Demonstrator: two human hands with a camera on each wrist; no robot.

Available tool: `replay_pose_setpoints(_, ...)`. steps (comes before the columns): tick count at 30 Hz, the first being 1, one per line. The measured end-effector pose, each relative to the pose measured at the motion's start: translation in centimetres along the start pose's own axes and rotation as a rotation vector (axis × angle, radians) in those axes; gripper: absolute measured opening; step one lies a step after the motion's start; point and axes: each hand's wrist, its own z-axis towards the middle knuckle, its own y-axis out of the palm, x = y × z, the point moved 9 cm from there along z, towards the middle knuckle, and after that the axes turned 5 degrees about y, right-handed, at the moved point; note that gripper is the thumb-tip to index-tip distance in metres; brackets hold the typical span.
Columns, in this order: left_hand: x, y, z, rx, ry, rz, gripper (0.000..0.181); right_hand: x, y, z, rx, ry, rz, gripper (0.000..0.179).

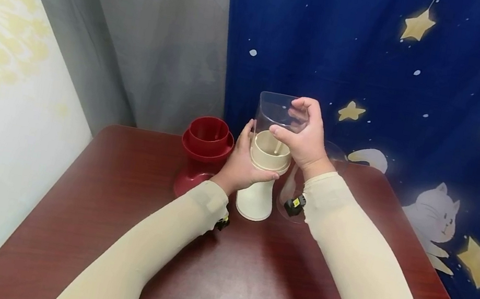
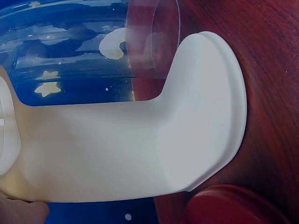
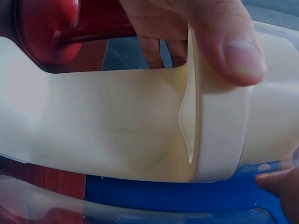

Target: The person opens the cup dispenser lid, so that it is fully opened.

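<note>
A cream pet-feeder-like stand (image 1: 255, 199) is upright on the table, with a wide foot and a round collar at its top. My left hand (image 1: 242, 163) grips its collar from the left, thumb across the front; in the right wrist view that thumb (image 3: 240, 56) presses on the collar (image 3: 219, 130). Above it, my right hand (image 1: 306, 137) holds a clear plastic container (image 1: 275, 107) between thumb and curled fingers. The container's lower end meets the collar; how deep it sits cannot be told. The left wrist view shows the stand's body (image 2: 93, 149) from the side.
Left of the cream stand is a red stand (image 1: 205, 149) of like shape. A second clear container (image 1: 288, 192) stands to the right, partly behind my right wrist. All are on a dark red wooden table (image 1: 217, 283), with a blue star-print curtain (image 1: 439, 124) behind.
</note>
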Motion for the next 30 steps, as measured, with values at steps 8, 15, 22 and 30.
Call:
replay_pose_setpoints(8, 0.03, 0.02, -0.11, -0.006, 0.005, -0.01, 0.148, -0.34, 0.03, -0.01, -0.032, -0.033, -0.034, 0.07)
replay_pose_setpoints(15, -0.15, -0.02, -0.07, -0.001, 0.008, -0.03, 0.149, -0.54, 0.1, 0.24, -0.052, -0.028, -0.065, 0.069)
replay_pose_setpoints(22, 0.02, -0.09, -0.04, 0.002, 0.027, -0.036, 0.15, -0.71, 0.1, 0.49, -0.046, -0.022, -0.07, 0.068)
replay_pose_setpoints(30, 0.18, 0.07, -0.18, -0.004, 0.048, -0.024, 0.149, -0.6, -0.25, 0.47, -0.037, 0.015, -0.029, 0.065)
